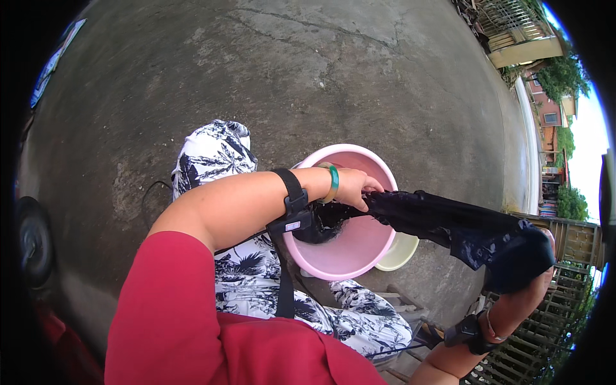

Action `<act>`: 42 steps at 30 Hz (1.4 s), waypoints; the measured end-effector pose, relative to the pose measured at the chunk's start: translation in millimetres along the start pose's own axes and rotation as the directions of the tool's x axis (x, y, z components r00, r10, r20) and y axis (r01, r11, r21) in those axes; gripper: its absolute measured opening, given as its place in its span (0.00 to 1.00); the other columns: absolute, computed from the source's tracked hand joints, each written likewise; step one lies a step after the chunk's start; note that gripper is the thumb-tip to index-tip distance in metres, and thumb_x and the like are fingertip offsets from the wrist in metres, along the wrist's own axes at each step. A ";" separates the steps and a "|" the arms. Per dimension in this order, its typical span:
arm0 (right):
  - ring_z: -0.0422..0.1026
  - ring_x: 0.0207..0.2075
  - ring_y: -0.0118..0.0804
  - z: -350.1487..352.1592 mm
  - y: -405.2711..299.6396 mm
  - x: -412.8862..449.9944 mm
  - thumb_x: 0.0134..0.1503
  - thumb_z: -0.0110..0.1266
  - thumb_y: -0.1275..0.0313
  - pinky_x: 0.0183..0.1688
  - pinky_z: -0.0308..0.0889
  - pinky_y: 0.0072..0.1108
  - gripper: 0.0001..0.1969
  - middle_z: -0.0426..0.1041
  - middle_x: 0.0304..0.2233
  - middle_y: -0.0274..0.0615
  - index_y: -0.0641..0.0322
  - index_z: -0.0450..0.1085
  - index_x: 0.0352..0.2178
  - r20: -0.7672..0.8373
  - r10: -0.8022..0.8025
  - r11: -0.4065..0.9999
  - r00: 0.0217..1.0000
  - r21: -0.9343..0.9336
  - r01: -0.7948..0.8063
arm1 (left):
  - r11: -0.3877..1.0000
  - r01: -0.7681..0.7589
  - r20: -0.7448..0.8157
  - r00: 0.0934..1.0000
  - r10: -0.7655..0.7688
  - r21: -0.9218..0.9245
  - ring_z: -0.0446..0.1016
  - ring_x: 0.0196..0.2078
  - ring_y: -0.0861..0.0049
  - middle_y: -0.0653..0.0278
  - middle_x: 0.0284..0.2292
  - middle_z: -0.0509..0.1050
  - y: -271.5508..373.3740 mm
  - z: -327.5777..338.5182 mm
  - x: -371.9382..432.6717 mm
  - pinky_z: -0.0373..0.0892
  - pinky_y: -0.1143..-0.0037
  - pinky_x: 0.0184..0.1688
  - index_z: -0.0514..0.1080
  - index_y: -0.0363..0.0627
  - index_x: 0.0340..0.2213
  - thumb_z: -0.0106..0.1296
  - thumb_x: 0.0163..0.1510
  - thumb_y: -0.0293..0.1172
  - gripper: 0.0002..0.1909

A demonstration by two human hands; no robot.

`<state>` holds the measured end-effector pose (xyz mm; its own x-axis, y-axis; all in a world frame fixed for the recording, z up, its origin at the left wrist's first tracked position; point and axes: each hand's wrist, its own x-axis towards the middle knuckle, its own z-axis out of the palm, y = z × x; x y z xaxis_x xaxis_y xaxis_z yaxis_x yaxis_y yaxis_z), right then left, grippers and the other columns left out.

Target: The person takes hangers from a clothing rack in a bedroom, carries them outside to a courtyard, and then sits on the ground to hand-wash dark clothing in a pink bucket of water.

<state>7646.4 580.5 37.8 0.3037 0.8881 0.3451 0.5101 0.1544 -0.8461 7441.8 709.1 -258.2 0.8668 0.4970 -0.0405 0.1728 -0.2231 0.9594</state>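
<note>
A dark, wet garment (428, 214) is stretched between my two hands, sloping away to the right of the pink basin (370, 240). Over the basin's mouth, my left hand (355, 186) pinches one end of the cloth with thumb and fingers. My right hand (548, 250), raised at the far right, holds the other end; the fabric drapes over it and hides most of its fingers. More black cloth (332, 211) hangs under my left hand into the tilted-looking basin, where dark wet material (315, 233) lies.
A pale green basin (404, 250) stands partly behind the pink one. Near my patterned trouser leg (370, 313) are wooden rungs (399, 303). Cracked concrete (298, 86) spreads ahead. At the left is a wheel (34, 243); slatted fencing (524, 332) lines the lower right.
</note>
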 end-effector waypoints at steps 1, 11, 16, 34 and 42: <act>0.69 0.36 0.32 -9.1 -4.1 -2.4 0.51 0.47 0.67 0.39 0.66 0.19 0.20 0.67 0.37 0.42 0.72 0.59 0.42 -0.054 -0.062 0.998 0.997 -0.020 0.061 | 0.999 -0.033 -0.021 0.999 0.033 -0.004 0.69 0.35 0.71 0.61 0.34 0.69 1.9 1.8 -1.4 0.65 0.75 0.40 0.65 0.48 0.44 0.56 0.40 0.36 0.26; 0.67 0.35 0.29 -12.9 7.3 3.4 0.51 0.48 0.69 0.37 0.64 0.18 0.16 0.65 0.36 0.37 0.65 0.60 0.41 -0.231 0.077 0.917 0.970 0.398 0.022 | 0.902 -0.094 -0.253 0.967 -0.018 -0.422 0.68 0.26 0.85 0.69 0.23 0.70 10.7 -8.9 4.7 0.65 0.83 0.30 0.69 0.41 0.27 0.51 0.47 0.32 0.08; 0.66 0.34 0.25 105.6 83.1 -33.7 0.39 0.49 0.82 0.38 0.62 0.14 0.19 0.65 0.33 0.36 0.65 0.61 0.37 0.323 0.457 0.856 0.829 0.093 -0.508 | 0.836 0.129 -0.317 0.886 -0.339 -0.534 0.68 0.22 0.84 0.66 0.22 0.70 -1.5 -9.5 -1.1 0.66 0.82 0.26 0.69 0.39 0.27 0.49 0.47 0.30 0.07; 0.49 0.56 0.37 276.8 429.9 -164.1 0.47 0.44 0.78 0.54 0.48 0.23 0.27 0.51 0.53 0.46 0.58 0.51 0.51 0.755 0.453 0.816 0.474 -0.566 0.122 | 0.830 0.205 -0.304 0.863 -0.403 -0.519 0.70 0.28 0.80 0.65 0.25 0.72 14.8 -21.0 -5.2 0.67 0.80 0.32 0.70 0.40 0.27 0.48 0.47 0.30 0.07; 0.67 0.30 0.29 188.5 290.2 -77.9 0.41 0.49 0.84 0.35 0.62 0.18 0.11 0.68 0.25 0.38 0.61 0.64 0.29 0.528 0.620 0.782 0.580 -0.356 -0.512 | 0.924 0.290 -0.272 0.895 -0.354 -0.247 0.71 0.29 0.79 0.63 0.25 0.72 3.8 -16.8 -5.2 0.67 0.80 0.33 0.69 0.39 0.29 0.51 0.43 0.29 0.09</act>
<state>7619.1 637.7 -311.2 0.0676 0.8398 -0.5387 0.5295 -0.4878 -0.6940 7430.1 719.7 -249.6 0.5872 0.7519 -0.2997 0.2959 0.1452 0.9441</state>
